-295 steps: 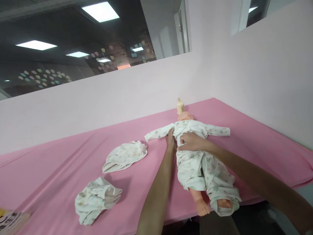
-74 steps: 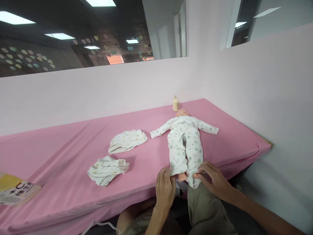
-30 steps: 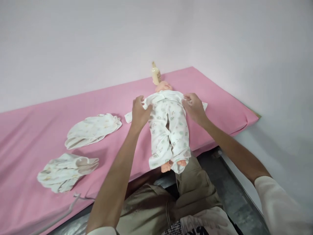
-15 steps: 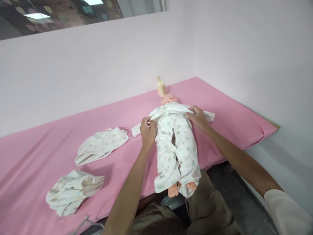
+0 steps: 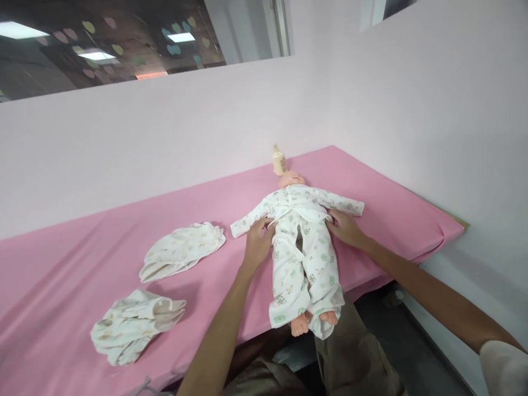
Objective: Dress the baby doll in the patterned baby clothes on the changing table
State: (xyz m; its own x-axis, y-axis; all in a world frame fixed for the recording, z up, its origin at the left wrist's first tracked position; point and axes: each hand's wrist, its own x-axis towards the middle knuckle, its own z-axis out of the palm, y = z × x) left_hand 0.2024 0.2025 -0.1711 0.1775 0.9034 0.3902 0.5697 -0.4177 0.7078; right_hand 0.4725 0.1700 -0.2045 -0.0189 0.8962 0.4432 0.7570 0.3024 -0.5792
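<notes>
i have left hand (image 5: 259,242) and right hand (image 5: 346,228) apart, each pinching the shirt (image 5: 295,199), doll (image 5: 290,179) face-up between them on pink cloth (image 5: 115,247). bottle (image 5: 279,161) by its head: label (image 5: 282,164) too small to read!

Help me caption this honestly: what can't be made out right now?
All in the head view:
Patterned trousers: waistband hidden beneath the shirt.
Bottle: print too small to read.
Left hand and right hand: grip unclear; fingertips too small against the shirt.
White sleeve: cut off by the right and bottom edges.
</notes>
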